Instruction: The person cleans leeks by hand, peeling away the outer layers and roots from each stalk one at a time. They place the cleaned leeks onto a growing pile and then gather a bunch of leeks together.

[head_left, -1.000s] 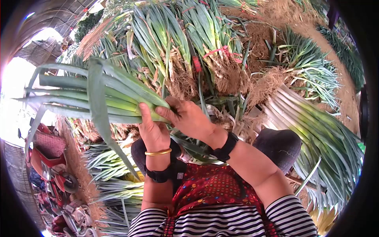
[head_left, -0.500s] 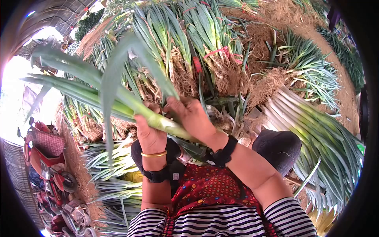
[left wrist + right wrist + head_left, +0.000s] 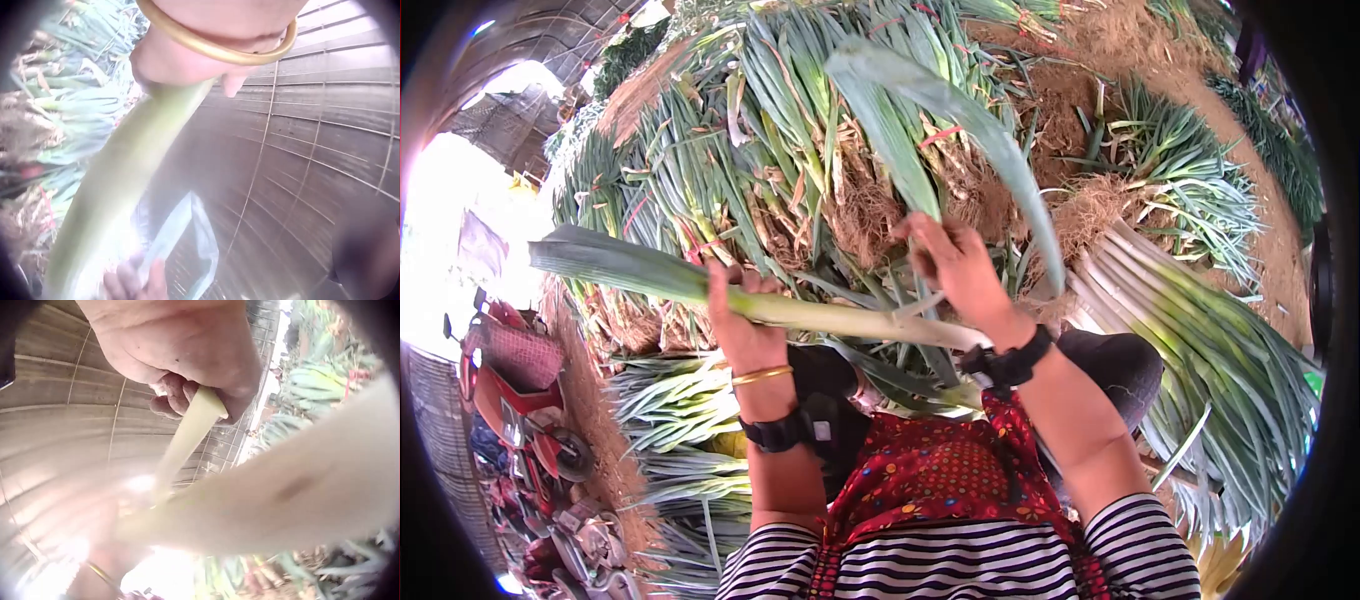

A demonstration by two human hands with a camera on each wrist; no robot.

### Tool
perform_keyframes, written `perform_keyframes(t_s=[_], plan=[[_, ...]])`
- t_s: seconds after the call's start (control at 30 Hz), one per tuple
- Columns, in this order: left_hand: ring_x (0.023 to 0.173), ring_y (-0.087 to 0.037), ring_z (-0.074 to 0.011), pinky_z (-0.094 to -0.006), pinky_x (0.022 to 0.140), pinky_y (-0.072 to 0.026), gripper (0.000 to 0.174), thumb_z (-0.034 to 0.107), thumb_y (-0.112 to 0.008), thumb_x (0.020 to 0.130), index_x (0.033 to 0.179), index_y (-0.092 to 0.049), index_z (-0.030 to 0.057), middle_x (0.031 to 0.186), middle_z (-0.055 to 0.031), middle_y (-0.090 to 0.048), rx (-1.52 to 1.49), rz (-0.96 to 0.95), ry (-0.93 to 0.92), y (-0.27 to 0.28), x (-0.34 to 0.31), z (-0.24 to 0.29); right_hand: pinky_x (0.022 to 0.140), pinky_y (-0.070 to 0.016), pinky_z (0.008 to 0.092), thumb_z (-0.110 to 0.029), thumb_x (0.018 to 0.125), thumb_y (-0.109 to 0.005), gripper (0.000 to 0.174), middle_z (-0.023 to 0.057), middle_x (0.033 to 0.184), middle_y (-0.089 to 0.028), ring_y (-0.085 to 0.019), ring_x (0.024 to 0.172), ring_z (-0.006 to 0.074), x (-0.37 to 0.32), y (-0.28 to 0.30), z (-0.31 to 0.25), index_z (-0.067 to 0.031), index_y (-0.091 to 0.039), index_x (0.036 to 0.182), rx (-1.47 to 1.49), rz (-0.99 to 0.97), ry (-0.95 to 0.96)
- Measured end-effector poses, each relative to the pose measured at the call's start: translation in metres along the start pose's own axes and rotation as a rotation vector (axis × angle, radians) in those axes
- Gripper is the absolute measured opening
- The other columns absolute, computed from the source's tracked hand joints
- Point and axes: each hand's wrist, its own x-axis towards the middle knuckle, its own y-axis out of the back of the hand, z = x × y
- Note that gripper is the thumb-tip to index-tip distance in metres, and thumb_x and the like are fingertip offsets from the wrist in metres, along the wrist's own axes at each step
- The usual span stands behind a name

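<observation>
My left hand grips a leek round its upper part, the green leaves trailing left and the pale stalk lying toward the right forearm. A long loose leaf is pinched by my right hand; it arches up and bends down to the right. In the right wrist view, a pale strip runs from the curled fingers down toward the stalk, which has a brownish mark. From the left wrist, the stalk is seen leaving the left palm.
Red-tied leek bundles with dry roots stand ahead. Cleaned leeks with white stalks lie at the right, more leek piles at the left. Red scooters are parked at the far left.
The right hand has pulled a leaf away from the leek, up and to the right. The left hand has moved slightly left, and more pale stalk shows with fewer leaves.
</observation>
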Motion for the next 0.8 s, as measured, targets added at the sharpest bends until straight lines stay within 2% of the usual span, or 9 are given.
perform_keyframes(t_s=[0.07,0.2,0.27,0.3,0.37,0.5,0.67,0.73,0.8], plan=[[0.059,-0.045,-0.0103,-0.0238,0.053,-0.0385,0.036,0.038,-0.065,0.081,0.095,-0.050,0.0083,0.075,0.0012,-0.048,-0.051,-0.111,-0.151,0.011,0.013,0.019,0.044,-0.0300,0.0225,-0.036,0.092,-0.050,0.036,-0.0005,0.056,-0.044,-0.037,0.048,0.0060,-0.005,0.031,0.017,-0.0009,-0.057,0.090,-0.312,0.042,0.055],[0.061,-0.045,-0.0115,-0.0242,0.053,-0.0400,0.050,0.046,-0.059,0.083,0.110,-0.049,0.0049,0.080,-0.0036,-0.052,0.036,-0.104,-0.294,0.027,0.025,0.059,0.054,-0.0453,0.0383,-0.036,0.090,-0.050,0.034,0.0122,0.060,-0.057,-0.059,0.058,0.0292,-0.026,0.112,0.071,-0.0041,-0.056,0.099,-1.187,0.089,0.309],[0.059,-0.047,-0.0114,-0.0243,0.051,-0.0403,0.055,0.055,-0.054,0.083,0.112,-0.049,0.0087,0.088,-0.0044,-0.057,0.150,0.003,-0.401,0.033,0.029,0.077,0.070,-0.0480,0.0405,-0.039,0.087,-0.052,0.041,0.0168,0.085,-0.063,-0.062,0.081,0.0345,-0.030,0.123,0.063,-0.0095,-0.051,0.115,-1.398,-0.268,-0.248],[0.062,-0.047,-0.0118,-0.0226,0.054,-0.0415,0.058,0.056,-0.051,0.084,0.117,-0.048,0.0080,0.095,-0.0081,-0.060,0.166,-0.014,-0.418,0.035,0.028,0.086,0.070,-0.0480,0.0405,-0.039,0.087,-0.052,0.041,0.0168,0.085,-0.063,-0.062,0.081,0.0345,-0.037,0.130,0.077,-0.0095,-0.051,0.115,-1.396,-0.275,-0.240],[0.062,-0.048,-0.0115,-0.0224,0.053,-0.0413,0.061,0.057,-0.049,0.084,0.120,-0.047,0.0082,0.098,-0.0089,-0.060,0.181,-0.037,-0.434,0.035,0.026,0.095,0.089,-0.0416,0.0427,-0.039,0.083,-0.057,0.053,0.0170,0.111,-0.057,-0.055,0.102,0.0344,-0.049,0.134,0.106,-0.0125,-0.043,0.127,-1.602,-0.484,0.135],[0.068,-0.055,-0.0113,-0.0210,0.053,-0.0443,0.068,0.060,-0.047,0.083,0.126,-0.043,0.0078,0.109,-0.0108,-0.058,0.255,-0.065,-0.570,0.027,0.023,0.093,0.097,-0.0355,0.0414,-0.040,0.082,-0.058,0.058,0.0168,0.126,-0.048,-0.047,0.115,0.0335,-0.042,0.096,0.077,-0.0133,-0.042,0.130,-1.400,-0.466,-0.184],[0.090,-0.060,-0.0190,-0.0233,0.053,-0.0461,0.067,0.057,-0.048,0.085,0.129,-0.040,0.0083,0.122,-0.0102,-0.050,0.106,-0.158,-0.583,0.011,0.025,0.083,0.098,-0.0362,0.0393,-0.046,0.084,-0.054,0.062,0.0178,0.126,-0.048,-0.047,0.115,0.0341,-0.085,0.027,0.064,-0.0080,-0.039,0.131,-0.928,-0.695,-0.117],[0.095,-0.060,-0.0216,-0.0242,0.054,-0.0466,0.065,0.057,-0.046,0.086,0.128,-0.041,0.0079,0.119,-0.0104,-0.052,0.090,-0.173,-0.591,0.010,0.027,0.082,0.100,-0.0349,0.0384,-0.054,0.085,-0.049,0.070,0.0195,0.130,-0.045,-0.042,0.122,0.0331,-0.112,0.000,0.063,-0.0083,-0.032,0.136,-0.934,-0.687,-0.252],[0.092,-0.060,-0.0208,-0.0233,0.054,-0.0464,0.066,0.058,-0.045,0.086,0.127,-0.042,0.0072,0.114,-0.0105,-0.055,0.183,-0.190,-0.579,0.011,0.026,0.082,0.101,-0.0338,0.0383,-0.055,0.089,-0.039,0.071,0.0218,0.136,-0.036,-0.037,0.125,0.0335,-0.152,-0.008,0.080,-0.0078,-0.024,0.139,-1.306,-0.856,-0.132]])
